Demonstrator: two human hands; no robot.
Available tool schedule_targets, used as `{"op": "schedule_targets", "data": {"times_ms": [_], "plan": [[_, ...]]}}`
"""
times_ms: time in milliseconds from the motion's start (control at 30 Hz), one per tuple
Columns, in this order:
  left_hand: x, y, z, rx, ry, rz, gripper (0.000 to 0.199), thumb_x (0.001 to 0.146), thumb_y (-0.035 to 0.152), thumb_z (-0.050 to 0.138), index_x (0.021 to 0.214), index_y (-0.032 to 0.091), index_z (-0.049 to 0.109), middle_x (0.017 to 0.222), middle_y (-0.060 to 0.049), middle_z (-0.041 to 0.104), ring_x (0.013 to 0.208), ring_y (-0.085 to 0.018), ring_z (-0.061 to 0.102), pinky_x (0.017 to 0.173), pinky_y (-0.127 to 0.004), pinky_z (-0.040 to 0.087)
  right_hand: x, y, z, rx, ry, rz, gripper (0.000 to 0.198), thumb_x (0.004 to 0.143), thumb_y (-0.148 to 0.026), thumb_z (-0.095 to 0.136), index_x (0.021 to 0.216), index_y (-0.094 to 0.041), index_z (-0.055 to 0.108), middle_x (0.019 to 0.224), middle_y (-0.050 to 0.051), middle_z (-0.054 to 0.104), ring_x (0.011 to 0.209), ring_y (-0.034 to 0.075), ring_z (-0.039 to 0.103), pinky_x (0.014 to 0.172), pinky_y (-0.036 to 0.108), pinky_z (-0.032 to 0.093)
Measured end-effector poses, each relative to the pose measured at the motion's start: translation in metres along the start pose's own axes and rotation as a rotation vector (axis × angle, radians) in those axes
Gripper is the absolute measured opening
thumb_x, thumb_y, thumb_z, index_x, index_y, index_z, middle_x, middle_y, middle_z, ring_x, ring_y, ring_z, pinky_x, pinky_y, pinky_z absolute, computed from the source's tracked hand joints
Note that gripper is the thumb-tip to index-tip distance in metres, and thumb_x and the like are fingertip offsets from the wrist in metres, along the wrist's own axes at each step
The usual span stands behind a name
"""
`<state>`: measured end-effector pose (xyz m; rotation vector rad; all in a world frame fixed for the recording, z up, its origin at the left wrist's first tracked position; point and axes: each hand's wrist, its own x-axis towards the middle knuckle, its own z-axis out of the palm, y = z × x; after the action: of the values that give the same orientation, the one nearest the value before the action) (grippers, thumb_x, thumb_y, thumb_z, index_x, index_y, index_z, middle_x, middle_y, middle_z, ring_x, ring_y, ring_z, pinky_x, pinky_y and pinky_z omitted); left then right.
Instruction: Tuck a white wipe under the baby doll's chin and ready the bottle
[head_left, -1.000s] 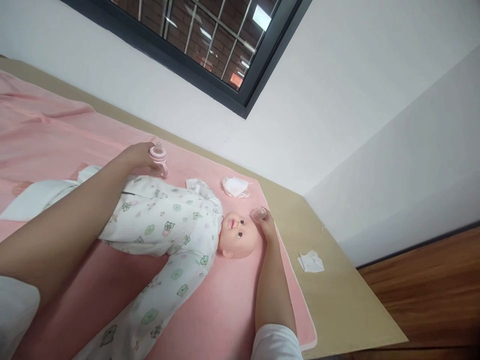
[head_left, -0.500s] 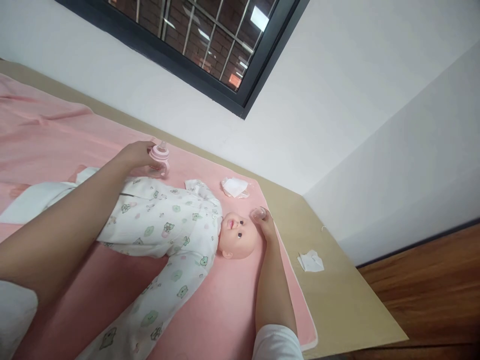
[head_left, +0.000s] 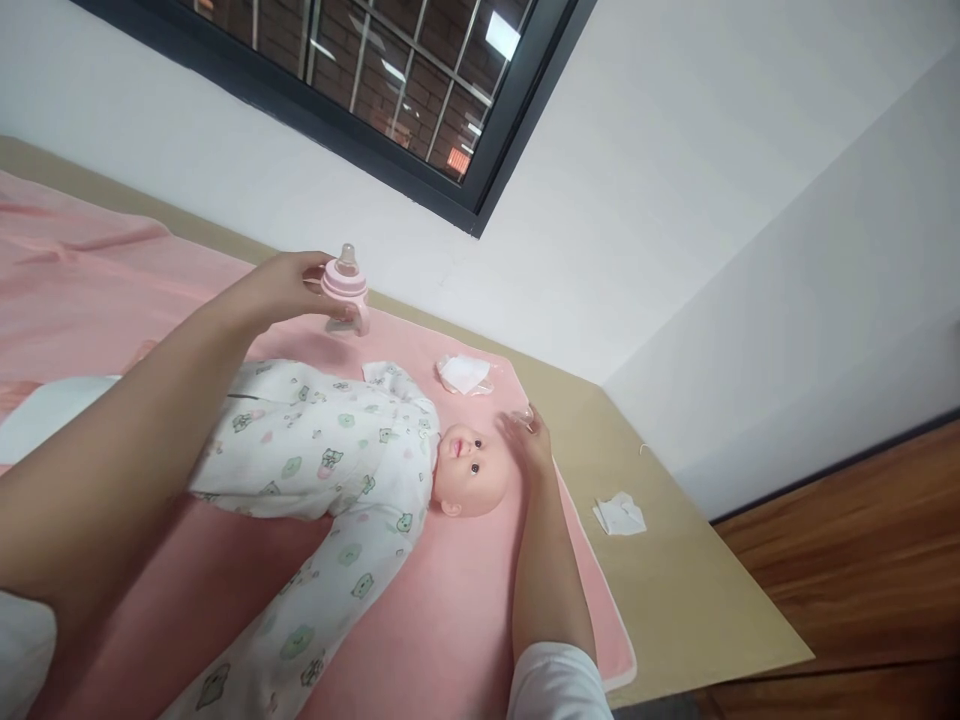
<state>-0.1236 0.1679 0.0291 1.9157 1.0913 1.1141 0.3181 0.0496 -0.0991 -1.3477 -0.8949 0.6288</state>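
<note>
A pink baby bottle (head_left: 346, 282) with a clear teat and side handles is gripped by my left hand (head_left: 300, 285), upright and raised above the pink blanket. Beyond the doll's head, my right hand (head_left: 534, 440) has its fingers closed round a small clear cap (head_left: 521, 417), partly hidden by the fingers. The baby doll (head_left: 474, 470) lies on its back between my arms, its head toward the right. It wears a white printed outfit (head_left: 315, 440), and my left forearm crosses over its lower body.
A white tissue on clear plastic wrap (head_left: 465, 375) lies near the blanket's back corner. The pink blanket (head_left: 450, 610) covers much of the tan table (head_left: 697, 600). A folded white cloth (head_left: 621, 514) rests on the table at right. A wall and a dark-framed window (head_left: 480, 190) stand behind.
My left hand has lifted the baby bottle up and to the right, off the area beside the doll. My right hand has shifted slightly, still holding the clear cap.
</note>
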Motion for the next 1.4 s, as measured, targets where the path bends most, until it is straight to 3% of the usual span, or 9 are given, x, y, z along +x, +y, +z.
{"op": "schedule_targets", "data": {"times_ms": [133, 300, 433, 533, 733, 867, 1000, 1167, 1400], "plan": [[-0.016, 0.033, 0.005, -0.135, -0.047, -0.004, 0.07, 0.066, 0.047, 0.085, 0.123, 0.016, 0.06, 0.116, -0.005, 0.069, 0.111, -0.027, 0.06, 0.108, -0.047, 0.038, 0.002, -0.016, 0.004, 0.078, 0.074, -0.029, 0.096, 0.064, -0.041, 0.085, 0.144, -0.025, 0.036, 0.126, 0.009, 0.062, 0.104, 0.02, 0.069, 0.104, 0.045, 0.052], [-0.027, 0.054, 0.006, -0.114, -0.176, 0.087, 0.067, 0.069, 0.049, 0.083, 0.124, 0.017, 0.061, 0.12, -0.005, 0.07, 0.109, -0.025, 0.062, 0.103, -0.042, 0.043, 0.005, -0.05, 0.012, 0.112, 0.056, -0.164, 0.076, 0.07, -0.053, 0.079, 0.13, -0.022, 0.044, 0.125, 0.01, 0.061, 0.097, 0.019, 0.072, 0.105, 0.045, 0.052], [-0.028, 0.058, 0.006, -0.029, -0.242, 0.114, 0.058, 0.07, 0.046, 0.083, 0.118, 0.019, 0.063, 0.112, -0.002, 0.073, 0.105, -0.024, 0.064, 0.094, -0.037, 0.046, 0.0, -0.087, 0.026, 0.063, -0.004, -0.323, 0.066, 0.07, -0.054, 0.078, 0.124, -0.024, 0.053, 0.124, 0.009, 0.063, 0.109, 0.02, 0.067, 0.107, 0.045, 0.05], [-0.032, 0.064, 0.009, 0.032, -0.297, 0.13, 0.054, 0.07, 0.043, 0.082, 0.116, 0.021, 0.064, 0.111, -0.001, 0.073, 0.104, -0.024, 0.065, 0.09, -0.035, 0.048, -0.017, -0.118, 0.044, -0.004, -0.095, -0.462, 0.074, 0.067, -0.047, 0.083, 0.131, -0.028, 0.052, 0.133, 0.009, 0.06, 0.12, 0.022, 0.062, 0.109, 0.044, 0.048], [-0.048, 0.081, 0.024, 0.133, -0.432, 0.218, 0.053, 0.07, 0.035, 0.078, 0.12, 0.025, 0.066, 0.116, -0.001, 0.072, 0.107, -0.026, 0.066, 0.088, -0.034, 0.05, -0.083, -0.162, 0.099, 0.065, -0.341, -0.528, 0.091, 0.08, -0.063, 0.066, 0.154, -0.042, 0.017, 0.138, 0.007, 0.056, 0.129, 0.026, 0.058, 0.111, 0.052, 0.046], [-0.052, 0.084, 0.035, 0.203, -0.51, 0.247, 0.053, 0.063, 0.042, 0.078, 0.115, 0.03, 0.071, 0.115, 0.001, 0.072, 0.111, -0.028, 0.065, 0.092, -0.033, 0.049, -0.117, -0.167, 0.129, 0.064, -0.381, -0.541, 0.086, 0.083, -0.059, 0.066, 0.153, -0.042, 0.018, 0.143, 0.007, 0.051, 0.132, 0.025, 0.053, 0.112, 0.052, 0.045], [-0.055, 0.086, 0.042, 0.251, -0.513, 0.246, 0.055, 0.063, 0.047, 0.074, 0.116, 0.03, 0.071, 0.111, 0.0, 0.074, 0.108, -0.03, 0.066, 0.092, -0.034, 0.048, -0.124, -0.16, 0.142, 0.063, -0.402, -0.517, 0.082, 0.082, -0.059, 0.068, 0.15, -0.039, 0.027, 0.145, 0.007, 0.05, 0.132, 0.025, 0.052, 0.112, 0.05, 0.045], [-0.059, 0.088, 0.043, 0.209, -0.416, 0.199, 0.076, 0.06, 0.051, 0.078, 0.131, 0.032, 0.059, 0.116, -0.003, 0.072, 0.108, -0.03, 0.067, 0.086, -0.034, 0.052, -0.126, -0.157, 0.144, -0.017, -0.528, -0.482, 0.075, 0.082, -0.06, 0.066, 0.147, -0.04, 0.034, 0.149, 0.004, 0.046, 0.134, 0.025, 0.05, 0.111, 0.049, 0.047], [-0.061, 0.09, 0.038, 0.053, -0.349, 0.115, 0.099, 0.055, 0.049, 0.084, 0.143, 0.034, 0.043, 0.116, -0.008, 0.071, 0.109, -0.033, 0.068, 0.077, -0.036, 0.058, -0.117, -0.165, 0.128, -0.02, -0.71, -0.449, 0.077, 0.086, -0.055, 0.064, 0.152, -0.042, 0.026, 0.155, 0.001, 0.04, 0.138, 0.03, 0.046, 0.109, 0.059, 0.046]]}}
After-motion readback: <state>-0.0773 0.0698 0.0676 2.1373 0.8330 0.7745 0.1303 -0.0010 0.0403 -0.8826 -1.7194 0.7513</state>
